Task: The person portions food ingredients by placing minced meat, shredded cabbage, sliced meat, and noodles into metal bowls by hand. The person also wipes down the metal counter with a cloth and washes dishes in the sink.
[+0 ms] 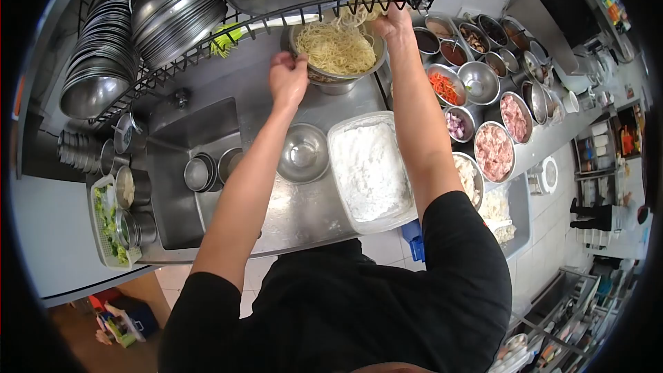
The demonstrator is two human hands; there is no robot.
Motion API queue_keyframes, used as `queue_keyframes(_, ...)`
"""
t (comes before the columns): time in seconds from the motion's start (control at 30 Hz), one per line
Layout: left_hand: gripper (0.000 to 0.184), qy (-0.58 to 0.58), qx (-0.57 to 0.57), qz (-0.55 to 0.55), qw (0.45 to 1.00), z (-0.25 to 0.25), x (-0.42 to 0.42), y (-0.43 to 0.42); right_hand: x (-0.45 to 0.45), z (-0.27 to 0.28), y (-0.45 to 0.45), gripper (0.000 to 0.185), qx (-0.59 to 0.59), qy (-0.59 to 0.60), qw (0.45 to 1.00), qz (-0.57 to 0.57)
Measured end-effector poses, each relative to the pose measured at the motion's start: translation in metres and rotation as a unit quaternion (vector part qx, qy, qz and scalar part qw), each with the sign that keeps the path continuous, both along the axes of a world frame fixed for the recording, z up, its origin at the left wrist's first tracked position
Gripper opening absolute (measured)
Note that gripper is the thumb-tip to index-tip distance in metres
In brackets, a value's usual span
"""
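Observation:
A round metal bowl (336, 87) full of pale yellow noodles (336, 48) stands at the back of the steel counter, partly under the wire rack. My left hand (289, 79) is at the bowl's left rim, thumb and fingers closed on it. At the upper right of the bowl is my right hand (394, 22), beside some raised noodle strands; its fingertips are hidden behind the rack, so its hold cannot be made out. Between my forearms sit an empty metal bowl (303, 153) and a white tub (371, 173) of white powder.
Overhead, a wire rack (276, 10) carries stacked metal bowls. A sink (176, 214) is at left, with a basket of greens (110, 224) beyond. Bowls of shredded carrot (443, 88), onion and raw meat (494, 152) crowd the right. Another person (597, 215) stands far right.

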State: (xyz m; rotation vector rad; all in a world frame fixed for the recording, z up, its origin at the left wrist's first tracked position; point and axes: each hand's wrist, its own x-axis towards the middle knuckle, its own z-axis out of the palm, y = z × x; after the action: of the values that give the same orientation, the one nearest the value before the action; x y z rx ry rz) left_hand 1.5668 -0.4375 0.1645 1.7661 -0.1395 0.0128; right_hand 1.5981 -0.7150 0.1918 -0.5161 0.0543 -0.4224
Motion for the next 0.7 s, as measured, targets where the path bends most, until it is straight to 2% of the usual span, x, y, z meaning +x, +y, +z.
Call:
queue_keyframes(0.03, 0.033, -0.174, 0.119, 0.048, 0.976, -0.002, 0.011, -0.011, 0.001, -0.004, -0.002, 0.025, 0.013, 0.012, 1.000, 0.008)
queue_keyframes(0.07, 0.033, -0.176, 0.118, 0.048, 0.976, -0.001, 0.026, -0.018, 0.004, -0.007, -0.004, 0.025, 0.038, 0.008, 0.999, 0.007)
queue_keyframes(0.1, 0.034, -0.264, 0.238, -0.027, 0.934, 0.001, 0.041, -0.022, 0.004, -0.007, -0.003, 0.025, 0.038, 0.007, 0.999, 0.007)
queue_keyframes(0.13, 0.036, -0.346, 0.352, -0.103, 0.864, 0.004, 0.052, -0.028, 0.003, -0.008, -0.001, 0.026, 0.048, -0.001, 0.999, -0.009)
queue_keyframes(0.17, 0.036, -0.347, 0.351, -0.106, 0.863, 0.007, 0.060, -0.037, 0.001, -0.008, 0.001, 0.027, 0.057, -0.008, 0.998, -0.026)
queue_keyframes(0.23, 0.041, -0.297, 0.459, -0.204, 0.812, 0.015, 0.076, -0.059, 0.002, -0.014, 0.001, 0.024, 0.095, -0.035, 0.995, 0.019)
queue_keyframes(0.27, 0.036, -0.364, 0.489, -0.189, 0.770, 0.000, 0.095, -0.068, 0.001, -0.020, 0.000, 0.025, 0.111, -0.048, 0.993, 0.013)
queue_keyframes(0.3, 0.036, -0.365, 0.487, -0.191, 0.770, 0.008, 0.099, -0.074, -0.008, -0.019, 0.007, 0.025, 0.128, -0.060, 0.990, 0.006)
queue_keyframes(0.37, 0.028, -0.184, 0.550, -0.277, 0.766, 0.025, 0.100, -0.081, -0.014, -0.028, 0.005, 0.027, 0.114, -0.041, 0.992, -0.022)
queue_keyframes(0.43, 0.022, -0.212, 0.550, -0.271, 0.761, 0.016, 0.106, -0.081, -0.016, -0.042, 0.003, 0.027, 0.170, -0.078, 0.982, 0.012)
queue_keyframes(0.5, 0.018, -0.215, 0.430, -0.257, 0.839, 0.009, 0.116, -0.083, -0.020, -0.051, 0.003, 0.028, 0.157, -0.066, 0.985, 0.002)
queue_keyframes(0.53, 0.016, -0.225, 0.346, -0.205, 0.887, -0.001, 0.126, -0.090, -0.023, -0.054, 0.003, 0.029, 0.148, -0.055, 0.987, 0.014)
queue_keyframes(0.57, 0.016, -0.224, 0.349, -0.205, 0.887, -0.011, 0.138, -0.093, -0.025, -0.057, 0.003, 0.030, 0.139, -0.043, 0.989, 0.026)
queue_keyframes(0.67, 0.022, -0.293, 0.241, -0.257, 0.889, 0.005, 0.139, -0.101, -0.017, -0.068, 0.006, 0.037, 0.112, -0.014, 0.993, 0.019)
queue_keyframes(0.7, 0.025, -0.288, 0.218, -0.264, 0.894, -0.010, 0.154, -0.114, -0.015, -0.065, 0.012, 0.039, 0.088, 0.012, 0.996, 0.005)
